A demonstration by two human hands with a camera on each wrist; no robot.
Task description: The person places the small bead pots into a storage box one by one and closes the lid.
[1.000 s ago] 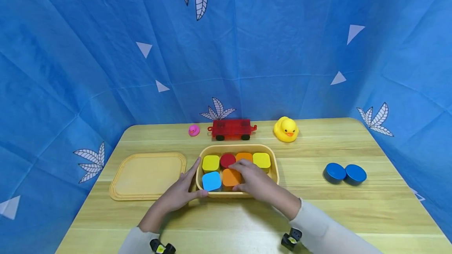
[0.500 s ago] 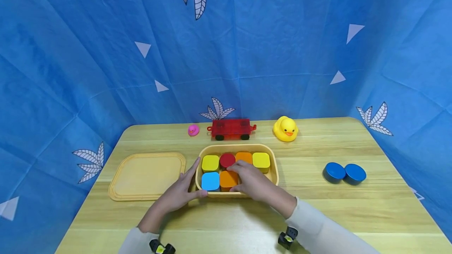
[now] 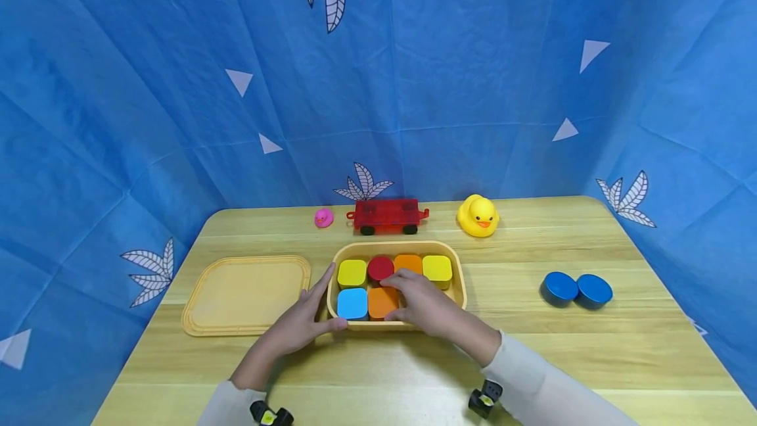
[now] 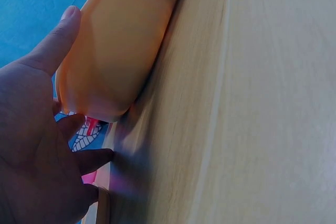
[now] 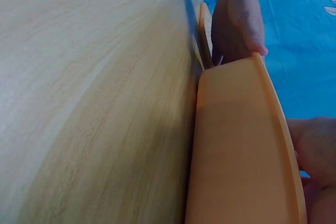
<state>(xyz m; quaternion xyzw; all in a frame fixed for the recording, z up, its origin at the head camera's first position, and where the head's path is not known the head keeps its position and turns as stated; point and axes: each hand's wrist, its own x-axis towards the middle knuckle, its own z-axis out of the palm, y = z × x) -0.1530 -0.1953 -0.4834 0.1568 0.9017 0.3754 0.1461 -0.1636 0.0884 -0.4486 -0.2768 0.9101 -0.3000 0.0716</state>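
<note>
In the head view, a cream rounded box [image 3: 403, 248] holds several coloured blocks. My left hand [image 3: 298, 323] spans its left end with straight, spread fingers, the thumb at the front edge. The left wrist view shows that thumb [image 4: 60, 40] along the rim and fingertips around the end. My right hand [image 3: 428, 304] reaches inside, gripping the right side of an orange block [image 3: 382, 303]. Left of it sits a light blue block [image 3: 352, 304]. The back row has a yellow block [image 3: 352, 273], a red round block [image 3: 381, 269], another orange block [image 3: 408, 263] and a second yellow block [image 3: 437, 269].
A flat cream lid [image 3: 247, 296] lies left of the box. Behind stand a small pink duck [image 3: 323, 218], a red toy wagon [image 3: 387, 215] and a yellow duck [image 3: 478, 216]. Two blue round blocks, left one [image 3: 558, 289] and right one [image 3: 594, 292], are on the right. A blue curtain [image 3: 473, 84] hangs behind the table.
The orange block has shifted slightly left with my right hand, up beside the light blue block, and has since stayed there. My left hand has kept its place at the box's left end.
</note>
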